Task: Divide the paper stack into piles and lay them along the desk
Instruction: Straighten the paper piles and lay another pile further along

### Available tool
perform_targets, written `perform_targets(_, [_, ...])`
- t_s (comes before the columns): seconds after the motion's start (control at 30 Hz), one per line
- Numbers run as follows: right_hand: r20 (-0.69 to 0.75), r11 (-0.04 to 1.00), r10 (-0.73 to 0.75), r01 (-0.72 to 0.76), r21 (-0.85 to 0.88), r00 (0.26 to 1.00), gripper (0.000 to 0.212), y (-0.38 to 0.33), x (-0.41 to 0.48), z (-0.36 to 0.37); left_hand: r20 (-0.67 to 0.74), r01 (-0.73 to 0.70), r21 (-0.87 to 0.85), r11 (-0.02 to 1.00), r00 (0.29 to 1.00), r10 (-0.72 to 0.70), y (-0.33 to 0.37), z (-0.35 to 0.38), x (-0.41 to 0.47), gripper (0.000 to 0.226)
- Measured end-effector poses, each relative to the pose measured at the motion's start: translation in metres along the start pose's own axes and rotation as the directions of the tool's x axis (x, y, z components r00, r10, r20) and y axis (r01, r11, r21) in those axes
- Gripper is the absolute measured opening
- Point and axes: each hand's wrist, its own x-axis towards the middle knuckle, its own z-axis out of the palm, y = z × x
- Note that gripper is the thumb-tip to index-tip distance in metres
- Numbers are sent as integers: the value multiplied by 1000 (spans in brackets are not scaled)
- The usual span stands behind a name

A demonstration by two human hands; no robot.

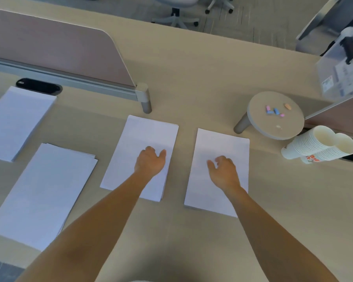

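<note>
Several piles of white paper lie on the beige desk [202,78]. A thick pile [16,121] sits at the far left. A loosely fanned pile [43,192] lies in front of it. A middle pile [149,133] has my left hand [151,160] hovering over or resting on it, fingers curled and apart. A right pile [222,143] lies under my right hand [223,171], which is likewise loosely curled. Neither hand visibly grips any sheets.
A pinkish divider panel [49,49] with a metal rail runs along the back left. At the right stand a small round shelf [277,117] with coloured bits, stacked paper cups [318,143] on their sides, and a clear box [342,72]. Office chairs stand beyond the desk.
</note>
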Motion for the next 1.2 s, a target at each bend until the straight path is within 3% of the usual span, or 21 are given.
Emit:
perform_targets(0.37, [132, 993, -8, -7, 117, 991, 32, -77, -58, 62, -14, 26, -103, 994, 1000, -27, -89, -54, -1, 58])
perform_targets(0.5, [182, 975, 95, -128, 181, 979, 31, -101, -64, 92, -38, 144, -62, 988, 989, -146, -130, -70, 5, 65])
perform_targets(0.57, [202, 943, 190, -235, 234, 961, 31, -104, -61, 107, 12, 179, -135, 974, 984, -179, -146, -71, 9, 66])
perform_targets(0.7, [200, 885, 254, -310, 347, 946, 30, -102, -57, 132, 32, 106, -308, 945, 994, -101, -158, -63, 10, 56])
perform_targets(0.8, [180, 891, 263, -310, 332, 948, 29, -105, -59, 135, 54, 103, -315, 944, 994, -90, -157, -66, 8, 45])
perform_targets(0.9, [172, 914, 231, -274, 299, 958, 35, -96, -64, 131, 96, 68, -177, 982, 994, -51, -166, -72, 10, 27])
perform_targets(1.0, [225, 980, 125, -155, 121, 966, 51, -75, -74, 139, 119, -77, 50, 996, 990, 71, -174, -70, 9, 59])
perform_targets(1.1, [188, 998, 52, -47, -29, 981, 88, -73, -90, 152, 124, -256, 337, 906, 966, 227, -179, -48, 6, 81])
perform_targets(1.2, [148, 983, -27, 52, -173, 989, 105, -81, -105, 159, 79, -274, 401, 874, 961, 265, -188, -28, 8, 92])
